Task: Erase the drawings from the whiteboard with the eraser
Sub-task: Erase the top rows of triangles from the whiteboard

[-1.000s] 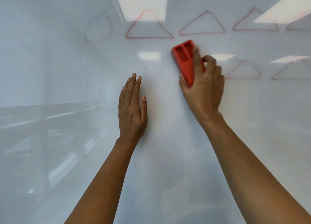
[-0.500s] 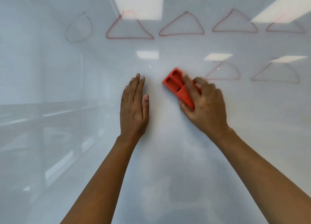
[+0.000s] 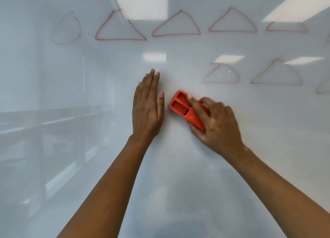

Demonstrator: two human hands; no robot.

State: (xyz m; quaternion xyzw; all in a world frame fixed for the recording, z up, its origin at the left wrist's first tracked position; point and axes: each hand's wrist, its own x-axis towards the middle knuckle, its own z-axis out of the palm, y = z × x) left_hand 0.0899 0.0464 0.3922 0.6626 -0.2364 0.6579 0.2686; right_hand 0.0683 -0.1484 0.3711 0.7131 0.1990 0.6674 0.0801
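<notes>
A glossy whiteboard (image 3: 178,175) fills the view. My right hand (image 3: 216,123) grips a red eraser (image 3: 184,107) and presses it on the board, tilted up to the left. My left hand (image 3: 148,105) lies flat on the board just left of the eraser, fingers together and pointing up, holding nothing. Red triangle drawings run along the top: one at upper left (image 3: 119,27), one in the middle (image 3: 176,25), one to the right (image 3: 232,21). A faint rounded shape (image 3: 66,28) sits at far left. Fainter triangles (image 3: 221,75) (image 3: 276,75) lie above and right of the eraser.
Ceiling light panels reflect in the board at the top (image 3: 141,2) and top right (image 3: 294,7). A room with long desks is mirrored dimly on the left side (image 3: 44,121). More faint red marks touch the right edge (image 3: 323,89).
My right hand has swept the eraser down and left, from below the top row to beside my left thumb. The view has shifted slightly; my left hand stays flat on the board.
</notes>
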